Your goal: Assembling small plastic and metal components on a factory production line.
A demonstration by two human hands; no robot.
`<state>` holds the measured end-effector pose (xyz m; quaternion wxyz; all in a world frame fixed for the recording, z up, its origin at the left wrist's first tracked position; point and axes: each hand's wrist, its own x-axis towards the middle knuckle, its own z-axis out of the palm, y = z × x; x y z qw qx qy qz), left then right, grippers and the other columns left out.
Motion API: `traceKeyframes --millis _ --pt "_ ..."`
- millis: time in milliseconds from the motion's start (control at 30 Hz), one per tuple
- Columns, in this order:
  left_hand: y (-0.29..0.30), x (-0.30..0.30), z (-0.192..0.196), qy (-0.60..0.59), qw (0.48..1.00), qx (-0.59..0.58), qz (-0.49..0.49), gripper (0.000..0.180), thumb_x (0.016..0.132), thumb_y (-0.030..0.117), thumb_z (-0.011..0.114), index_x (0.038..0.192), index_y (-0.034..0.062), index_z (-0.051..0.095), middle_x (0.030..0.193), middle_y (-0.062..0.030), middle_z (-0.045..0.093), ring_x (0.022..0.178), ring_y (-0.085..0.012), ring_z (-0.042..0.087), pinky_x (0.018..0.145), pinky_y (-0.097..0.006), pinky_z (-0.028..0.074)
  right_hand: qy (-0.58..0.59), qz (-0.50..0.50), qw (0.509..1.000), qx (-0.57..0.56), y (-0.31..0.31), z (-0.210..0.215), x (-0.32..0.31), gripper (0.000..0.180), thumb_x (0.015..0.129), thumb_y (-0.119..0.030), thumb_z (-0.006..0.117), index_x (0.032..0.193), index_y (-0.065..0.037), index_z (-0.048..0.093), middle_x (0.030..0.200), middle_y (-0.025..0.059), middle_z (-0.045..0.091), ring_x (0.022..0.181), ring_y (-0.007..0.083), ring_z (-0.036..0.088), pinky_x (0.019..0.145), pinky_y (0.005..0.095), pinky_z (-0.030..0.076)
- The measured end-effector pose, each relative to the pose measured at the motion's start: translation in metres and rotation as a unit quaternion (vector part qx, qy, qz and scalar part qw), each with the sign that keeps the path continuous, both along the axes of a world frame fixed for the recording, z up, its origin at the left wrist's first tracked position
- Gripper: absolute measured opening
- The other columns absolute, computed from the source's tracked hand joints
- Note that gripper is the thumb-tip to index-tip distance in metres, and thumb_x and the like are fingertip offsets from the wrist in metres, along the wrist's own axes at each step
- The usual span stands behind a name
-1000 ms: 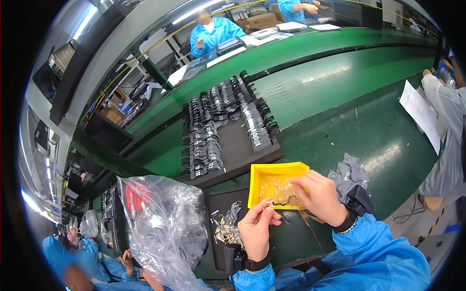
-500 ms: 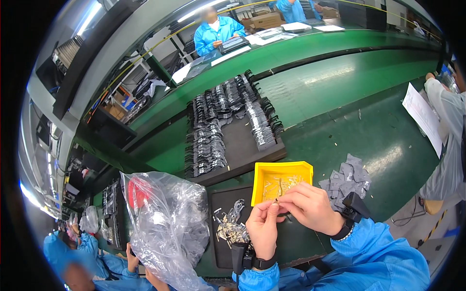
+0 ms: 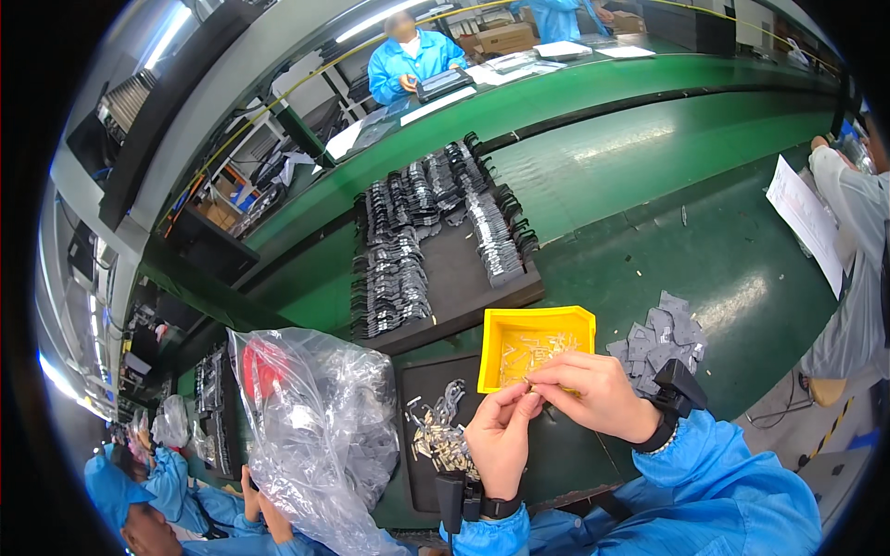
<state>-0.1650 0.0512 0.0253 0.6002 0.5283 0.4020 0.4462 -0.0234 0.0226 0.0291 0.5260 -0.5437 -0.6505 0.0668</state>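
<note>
While a long green workbench (image 3: 649, 176) fills most of the view, a big black tray (image 3: 464, 269) sits in the middle of it, packed with rows of small black and grey parts. Near and to the left stands a puffy clear plastic bag (image 3: 315, 426) with something red inside. A white paper sheet (image 3: 805, 222) hangs at the far right, and brown cardboard boxes (image 3: 505, 39) sit far back.

Right in front is a yellow bin (image 3: 533, 347) with little pale metal pieces in it. Beside it on the right lies a pile of small grey pouches (image 3: 660, 335). On the near black tray (image 3: 422, 435) lies a small heap of finished-looking bits (image 3: 443, 443), so I think some work is done and lots is left.

Both hands meet over the bin's near edge. The left hand (image 3: 501, 435) and the right hand (image 3: 593, 394) are pinched narrow on one tiny metal piece (image 3: 530, 382).
</note>
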Motion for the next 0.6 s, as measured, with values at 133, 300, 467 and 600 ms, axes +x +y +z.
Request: traceKeyframes --millis 133,300,467,600 --pt "0.001 0.0 -0.004 0.062 0.995 0.079 -0.001 0.013 0.083 -0.001 0.06 0.095 -0.0066 0.059 0.087 -0.0074 0.06 0.075 -0.0141 0.063 0.069 -0.024 0.053 -0.003 0.002 1.0 0.0 0.001 -0.003 -0.001 0.011 0.071 -0.008 0.067 0.082 -0.004 0.065 0.076 0.0065 0.064 0.067 0.0215 0.063 0.058 0.0292 0.051" --pt "-0.001 0.004 -0.001 0.09 0.989 0.117 0.01 0.011 0.083 0.003 0.06 0.091 -0.0049 0.061 0.085 -0.0085 0.058 0.072 -0.0143 0.063 0.064 -0.023 0.052 0.001 -0.016 1.0 0.004 0.002 -0.004 -0.003 0.009 0.071 -0.01 0.066 0.078 -0.006 0.065 0.071 0.0057 0.063 0.063 0.0214 0.063 0.055 0.0298 0.05" --pt "-0.002 0.001 -0.002 0.058 0.997 0.057 0.005 0.014 0.085 0.003 0.059 0.096 -0.0056 0.058 0.084 -0.0085 0.06 0.072 -0.0136 0.063 0.065 -0.023 0.052 -0.007 -0.064 0.998 -0.002 0.003 -0.002 0.001 0.005 0.071 -0.009 0.066 0.075 -0.007 0.063 0.069 0.0068 0.062 0.06 0.0222 0.062 0.052 0.0308 0.049" --pt "-0.001 0.0 0.004 0.011 1.0 -0.004 0.026 0.015 0.086 0.004 0.059 0.097 -0.006 0.057 0.08 -0.0096 0.063 0.072 -0.0133 0.063 0.065 -0.024 0.052 0.03 -0.07 0.997 0.013 0.002 0.005 0.003 0.006 0.072 -0.009 0.066 0.077 -0.007 0.063 0.07 0.0058 0.061 0.061 0.022 0.061 0.052 0.0307 0.048"
